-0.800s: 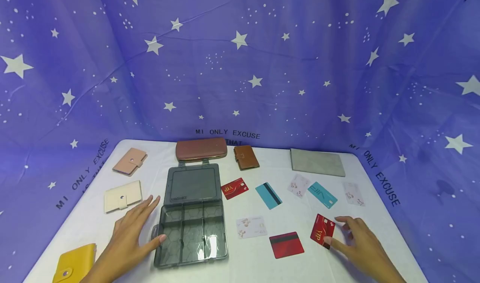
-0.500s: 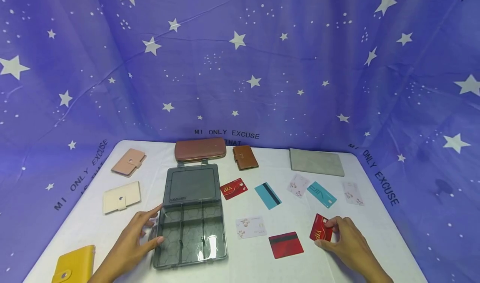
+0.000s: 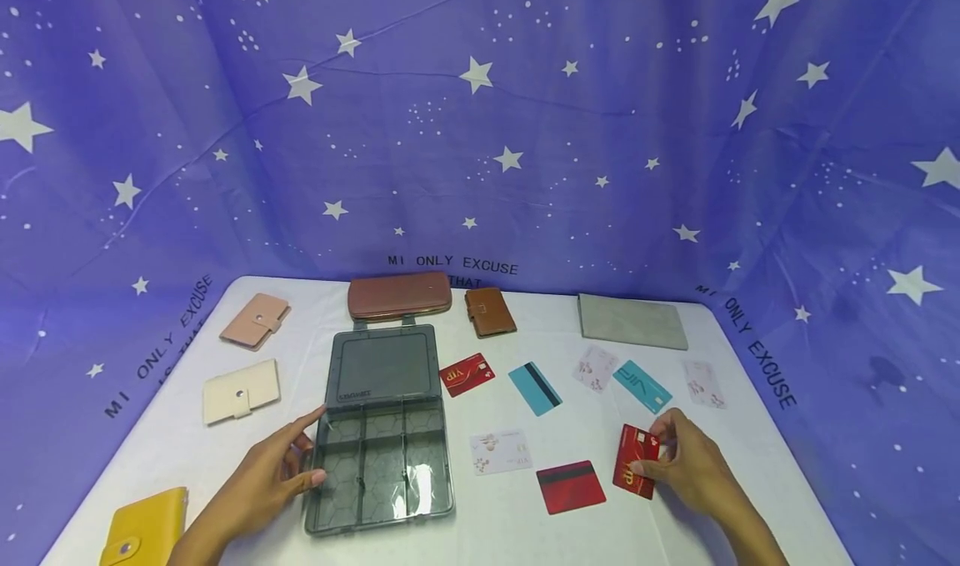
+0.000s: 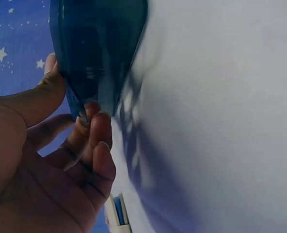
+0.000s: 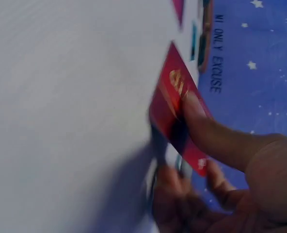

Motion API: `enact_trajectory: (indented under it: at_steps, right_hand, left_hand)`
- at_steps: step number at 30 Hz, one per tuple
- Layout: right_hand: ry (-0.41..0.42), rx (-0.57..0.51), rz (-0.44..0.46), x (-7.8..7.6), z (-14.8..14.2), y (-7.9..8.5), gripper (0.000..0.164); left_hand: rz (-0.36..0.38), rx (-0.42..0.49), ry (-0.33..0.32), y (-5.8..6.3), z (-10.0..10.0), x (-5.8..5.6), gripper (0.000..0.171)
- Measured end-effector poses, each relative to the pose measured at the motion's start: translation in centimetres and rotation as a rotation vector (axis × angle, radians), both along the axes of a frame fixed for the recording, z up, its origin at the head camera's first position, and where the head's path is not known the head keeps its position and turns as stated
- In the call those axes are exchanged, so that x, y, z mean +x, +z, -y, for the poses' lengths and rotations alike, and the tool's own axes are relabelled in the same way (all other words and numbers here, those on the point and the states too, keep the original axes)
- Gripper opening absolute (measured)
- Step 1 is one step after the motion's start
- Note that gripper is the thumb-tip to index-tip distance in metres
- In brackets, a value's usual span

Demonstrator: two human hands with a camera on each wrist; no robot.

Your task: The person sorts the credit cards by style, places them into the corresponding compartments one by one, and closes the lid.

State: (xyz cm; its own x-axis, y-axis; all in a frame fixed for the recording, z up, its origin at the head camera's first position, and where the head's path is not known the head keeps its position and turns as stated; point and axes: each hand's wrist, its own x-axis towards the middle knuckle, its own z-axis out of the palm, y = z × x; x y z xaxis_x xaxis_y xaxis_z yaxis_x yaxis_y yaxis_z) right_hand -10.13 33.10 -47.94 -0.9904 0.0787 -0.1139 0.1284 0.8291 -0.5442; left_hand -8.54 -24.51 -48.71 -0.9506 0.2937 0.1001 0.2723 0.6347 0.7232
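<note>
Right hand [image 3: 690, 466]: pinches the red VIP card [image 3: 632, 451], thumb across its face
Card: thin, glossy rectangle, gold lettering, tilted, just right of the black-striped red card [image 3: 570, 493]
Left hand [image 3: 255, 478]: thumb and curled fingers grip the compartment box [image 3: 382, 466] by its left edge
Box: smoky translucent plastic, divided lengthwise, lid [image 3: 386, 366] folded back
Tabletop: smooth white cloth [image 3: 517, 541]

The divided box [image 3: 382, 470] was smoky, glossy plastic; the held red card [image 3: 633, 449], smooth and shiny; the tablecloth [image 3: 510, 533], matt fabric.
</note>
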Motion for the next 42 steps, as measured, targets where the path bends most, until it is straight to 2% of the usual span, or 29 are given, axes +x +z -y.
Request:
enact_trajectory:
  at_steps: [3, 6, 9, 12, 16, 19, 23, 26, 29, 34, 38, 40, 42]
  right_hand:
    - [0.016, -0.121, -0.108, -0.2, 1.3, 0.5, 0.046]
    - [0.054, -0.238, -0.214, -0.5, 3.4, 1.1, 0.037]
    - [0.106, -0.354, -0.248, -0.7, 6.1, 1.7, 0.033]
    - [0.162, -0.49, -0.191, -1.0, 9.3, 2.1, 0.029]
    - [0.244, -0.648, -0.038, -1.1, 13.5, 2.6, 0.024]
    - [0.314, -0.729, 0.042, -1.3, 16.6, 2.6, 0.023]
    - [0.369, -0.767, 0.052, -1.9, 20.1, 2.3, 0.02]
    - [0.379, -0.711, -0.004, -2.3, 22.1, 2.0, 0.018]
    - [0.395, -0.577, -0.108, -2.4, 23.6, 1.7, 0.016]
    - [0.464, -0.244, -0.292, -2.2, 25.2, 1.0, 0.015]
    - [0.482, -0.018, -0.374, -2.0, 25.7, 0.5, 0.013]
    - [0.492, 0.012, -0.374, -2.1, 25.6, 0.4, 0.011]
    - [0.504, -0.019, -0.347, -2.3, 25.3, 0.5, 0.012]
  left_hand:
    - [-0.007, -0.025, -0.01, 0.3, 0.0, -0.2, 0.082]
    - [-0.013, -0.062, -0.013, 0.6, 0.0, -0.4, 0.081]
    - [-0.006, -0.092, -0.006, 0.9, -0.1, -0.5, 0.081]
    - [-0.002, -0.105, 0.0, 1.1, -0.1, -0.6, 0.082]
    - [0.011, -0.113, -0.001, 1.1, -0.2, -0.6, 0.082]
    - [0.019, -0.115, -0.001, 1.1, -0.2, -0.6, 0.082]
    - [0.013, -0.108, -0.007, 1.1, -0.2, -0.7, 0.082]
    - [0.016, -0.112, -0.015, 1.0, -0.3, -0.8, 0.081]
    - [0.022, -0.119, -0.018, 1.0, -0.4, -0.8, 0.081]
    - [0.029, -0.122, -0.019, 1.1, -0.5, -0.8, 0.082]
    - [0.033, -0.126, -0.019, 1.2, -0.5, -0.8, 0.082]
    - [0.033, -0.131, -0.019, 1.2, -0.4, -0.8, 0.082]
    - [0.033, -0.132, -0.018, 1.2, -0.4, -0.7, 0.082]
